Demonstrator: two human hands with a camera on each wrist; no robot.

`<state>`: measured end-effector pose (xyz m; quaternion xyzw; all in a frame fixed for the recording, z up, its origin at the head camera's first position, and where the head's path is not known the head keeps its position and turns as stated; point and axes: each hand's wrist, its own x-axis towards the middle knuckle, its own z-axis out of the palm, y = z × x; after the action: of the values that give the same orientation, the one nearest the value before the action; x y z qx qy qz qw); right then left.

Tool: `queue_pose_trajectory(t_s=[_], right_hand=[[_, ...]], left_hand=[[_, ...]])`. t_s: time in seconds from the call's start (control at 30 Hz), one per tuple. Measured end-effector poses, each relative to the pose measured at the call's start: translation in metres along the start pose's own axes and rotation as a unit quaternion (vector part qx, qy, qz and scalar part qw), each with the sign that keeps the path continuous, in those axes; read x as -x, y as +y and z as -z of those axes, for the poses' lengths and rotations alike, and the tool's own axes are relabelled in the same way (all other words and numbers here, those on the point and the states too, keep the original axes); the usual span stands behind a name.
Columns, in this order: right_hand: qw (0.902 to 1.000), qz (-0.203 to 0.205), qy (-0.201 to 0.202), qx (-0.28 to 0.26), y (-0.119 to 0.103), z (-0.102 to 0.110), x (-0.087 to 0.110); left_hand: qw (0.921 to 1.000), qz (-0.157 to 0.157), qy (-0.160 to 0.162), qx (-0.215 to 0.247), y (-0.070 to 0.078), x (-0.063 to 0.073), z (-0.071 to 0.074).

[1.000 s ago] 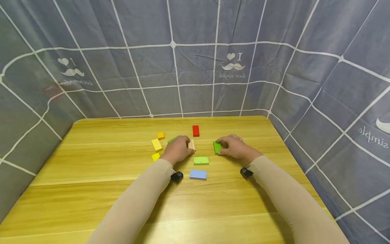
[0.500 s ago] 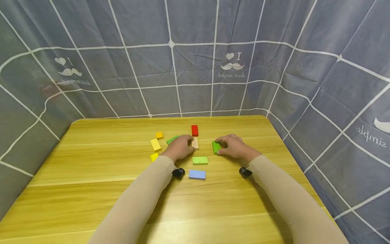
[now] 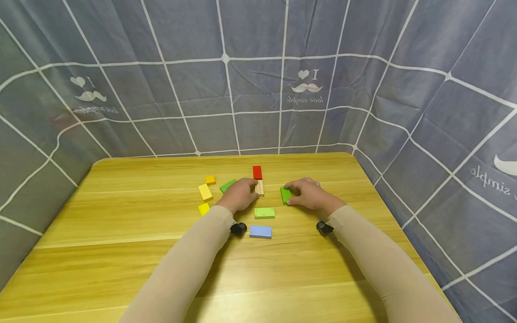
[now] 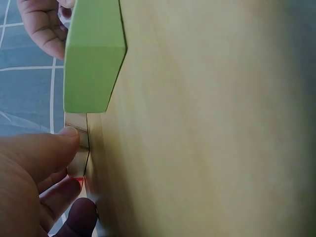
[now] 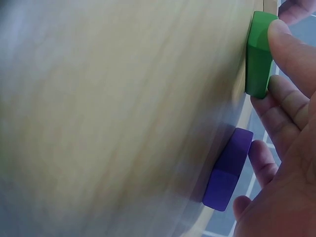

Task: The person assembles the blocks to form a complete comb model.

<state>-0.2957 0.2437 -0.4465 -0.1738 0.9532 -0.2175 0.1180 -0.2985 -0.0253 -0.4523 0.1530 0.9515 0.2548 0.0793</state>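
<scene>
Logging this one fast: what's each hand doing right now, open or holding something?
Left hand: holding the plain wooden block with thumb and fingers.
Right hand: holding a green block with thumb and fingers.

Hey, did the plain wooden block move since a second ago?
Yes. Judged against the red block in the head view, the plain wooden block has slid right and away from the person, closer to it.

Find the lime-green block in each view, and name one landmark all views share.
Head: the lime-green block lies below centre, between the wooden block and the blue block.
Left wrist: upper left, cut off by the top edge.
Right wrist: not in it.
Shared landmark: the right hand.
</scene>
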Motion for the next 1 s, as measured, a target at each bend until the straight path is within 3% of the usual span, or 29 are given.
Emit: queue_pose_trajectory(t_s=[1.0], right_hand=[[1.0000,0.006,0.004,0.000,0.0061,-0.0023,-0.0035]], left_hand=[[0.9996,0.020,0.002,-0.018,0.0017,-0.0055,-0.0026]])
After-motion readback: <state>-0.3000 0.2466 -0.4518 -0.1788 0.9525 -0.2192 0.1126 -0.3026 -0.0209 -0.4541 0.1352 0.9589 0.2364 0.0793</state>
